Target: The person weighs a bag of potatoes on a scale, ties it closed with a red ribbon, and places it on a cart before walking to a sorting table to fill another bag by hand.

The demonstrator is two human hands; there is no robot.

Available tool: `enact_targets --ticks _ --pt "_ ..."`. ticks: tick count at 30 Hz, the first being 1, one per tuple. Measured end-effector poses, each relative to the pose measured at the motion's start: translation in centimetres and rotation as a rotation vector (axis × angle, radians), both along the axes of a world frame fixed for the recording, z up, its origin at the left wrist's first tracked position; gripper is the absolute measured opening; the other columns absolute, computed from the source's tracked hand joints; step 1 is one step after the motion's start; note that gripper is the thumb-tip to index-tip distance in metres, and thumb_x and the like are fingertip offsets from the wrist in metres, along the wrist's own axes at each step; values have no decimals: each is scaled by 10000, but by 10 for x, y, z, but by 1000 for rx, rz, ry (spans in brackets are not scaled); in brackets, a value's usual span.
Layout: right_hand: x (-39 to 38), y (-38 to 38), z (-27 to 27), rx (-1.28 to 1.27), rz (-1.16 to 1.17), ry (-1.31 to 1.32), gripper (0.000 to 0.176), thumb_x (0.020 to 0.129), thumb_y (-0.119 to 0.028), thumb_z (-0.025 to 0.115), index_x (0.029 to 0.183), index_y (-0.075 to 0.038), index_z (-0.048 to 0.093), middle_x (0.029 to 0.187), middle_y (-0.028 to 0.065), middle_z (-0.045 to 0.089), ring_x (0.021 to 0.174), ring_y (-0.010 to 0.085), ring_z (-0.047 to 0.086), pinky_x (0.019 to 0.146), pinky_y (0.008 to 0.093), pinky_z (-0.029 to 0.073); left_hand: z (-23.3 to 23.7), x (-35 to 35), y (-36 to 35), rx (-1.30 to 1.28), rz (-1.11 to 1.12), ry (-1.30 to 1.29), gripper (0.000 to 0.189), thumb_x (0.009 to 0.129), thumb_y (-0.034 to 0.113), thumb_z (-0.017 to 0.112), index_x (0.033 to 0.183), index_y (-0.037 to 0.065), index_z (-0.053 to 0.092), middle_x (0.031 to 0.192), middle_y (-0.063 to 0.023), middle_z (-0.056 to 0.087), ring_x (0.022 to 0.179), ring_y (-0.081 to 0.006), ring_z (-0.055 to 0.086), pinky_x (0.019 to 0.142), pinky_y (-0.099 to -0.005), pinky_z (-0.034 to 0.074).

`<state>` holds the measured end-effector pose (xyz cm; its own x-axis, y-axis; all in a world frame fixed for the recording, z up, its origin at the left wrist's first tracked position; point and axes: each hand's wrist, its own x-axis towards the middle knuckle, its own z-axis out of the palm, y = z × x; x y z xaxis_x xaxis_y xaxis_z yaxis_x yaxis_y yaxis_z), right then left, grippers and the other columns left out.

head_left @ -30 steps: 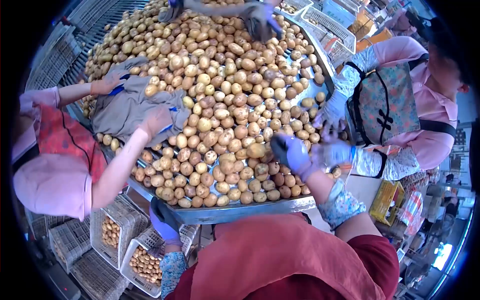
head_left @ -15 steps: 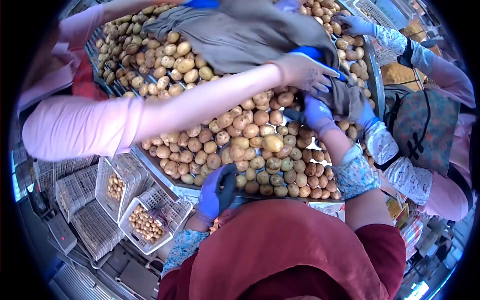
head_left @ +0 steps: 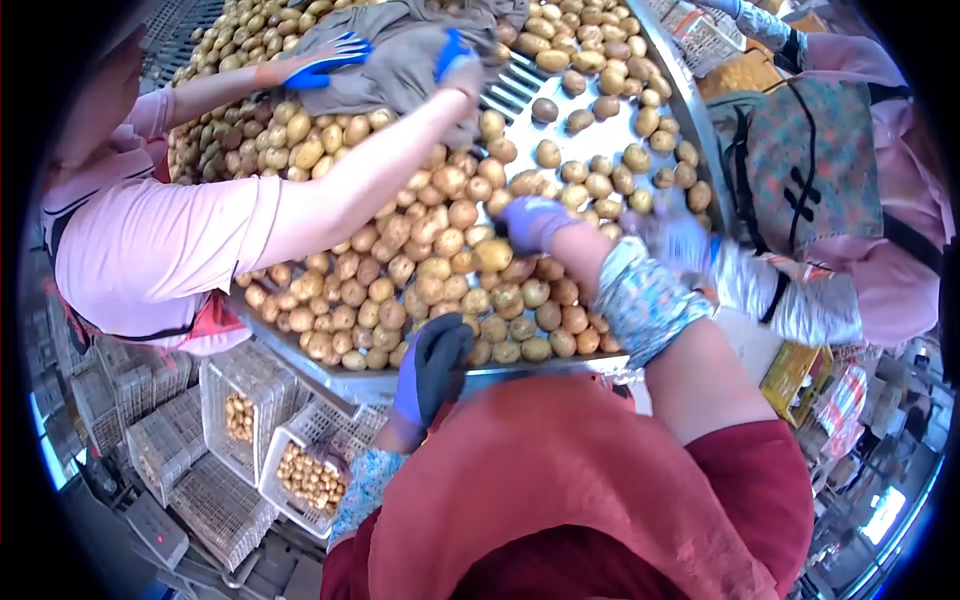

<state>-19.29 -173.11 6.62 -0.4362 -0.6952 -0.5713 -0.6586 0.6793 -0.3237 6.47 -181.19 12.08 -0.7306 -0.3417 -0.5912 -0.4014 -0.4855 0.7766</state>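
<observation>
Right hand among the potatoes

This gloved hand reaches down to the potatoes at the centre of the frame; its fingertips are hidden, so I cannot tell if it grips one. The left hand is near the table's front rim, fingers together and bent; whether it holds something, I cannot tell. The potatoes cover much of the metal table. At upper left, a co-worker's two hands lie on a grey cloth. Crates stand at lower left.
</observation>
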Motion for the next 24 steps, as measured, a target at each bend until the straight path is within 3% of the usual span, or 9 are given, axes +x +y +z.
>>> enact_targets --ticks 1,5,6,7,11,13,17,19,24 --pt "-3 7 14 -60 -108 -138 269 820 -142 564 1050 -74 685 1037 160 679 968 285 662 844 378 523 0 8 -3 -146 -124 100 301 923 65 542 1210 -24 518 1138 -82 561 939 -134 580 829 -253 484" --pt "20 29 -6 -759 -671 -373 333 847 -169 608 1173 -100 627 952 131 696 854 200 672 784 303 528 -11 23 -17 584 165 358 423 998 262 373 1396 121 369 1407 -116 407 1231 -244 476 980 -379 435" --pt "44 23 68 -438 -587 -389 377 868 -200 605 1226 -83 578 979 133 689 872 209 664 796 305 519 -18 23 -20 813 242 472 475 1016 377 309 1441 166 330 1459 -117 366 1277 -275 439 1007 -435 406" --pt "74 26 76 -615 -476 -441 367 871 -208 608 1208 -64 575 962 147 680 871 222 663 790 324 521 -22 21 -20 914 292 496 462 1022 374 279 1439 184 339 1503 -126 295 1303 -318 402 1032 -526 364" --pt "106 45 53 -855 -278 -177 338 836 -191 623 1137 -41 590 1039 177 630 923 335 624 781 424 494 -20 22 -13 -1365 -226 109 336 878 167 606 1197 62 579 1043 -108 667 1023 -278 625 928 -377 477" --pt "123 71 6 -526 99 214 380 728 -119 620 1108 -99 619 1169 157 574 1045 373 555 840 463 475 -60 56 -18 -807 -199 192 428 832 70 624 1245 5 532 999 -107 668 925 -208 635 849 -311 509" --pt "122 73 -14 -395 166 225 296 791 -160 581 1079 -136 640 1339 184 484 1139 408 497 969 432 426 -38 93 -14 -25 -60 442 449 914 141 575 1337 64 444 1052 -29 569 883 -144 559 717 -285 483" --pt "111 55 -11 -415 104 11 325 835 -120 562 1156 -78 594 1235 219 526 1114 407 515 935 422 445 -33 93 1 -445 14 632 447 926 138 545 1357 80 443 1135 -45 564 936 -156 565 744 -301 486" --pt "148 25 8 -640 -83 -439 409 877 -81 597 1267 -2 507 1172 135 581 1030 208 578 857 316 483 -48 132 27 88 266 565 456 904 247 554 1301 32 491 1168 -76 571 981 -109 554 804 -274 447"
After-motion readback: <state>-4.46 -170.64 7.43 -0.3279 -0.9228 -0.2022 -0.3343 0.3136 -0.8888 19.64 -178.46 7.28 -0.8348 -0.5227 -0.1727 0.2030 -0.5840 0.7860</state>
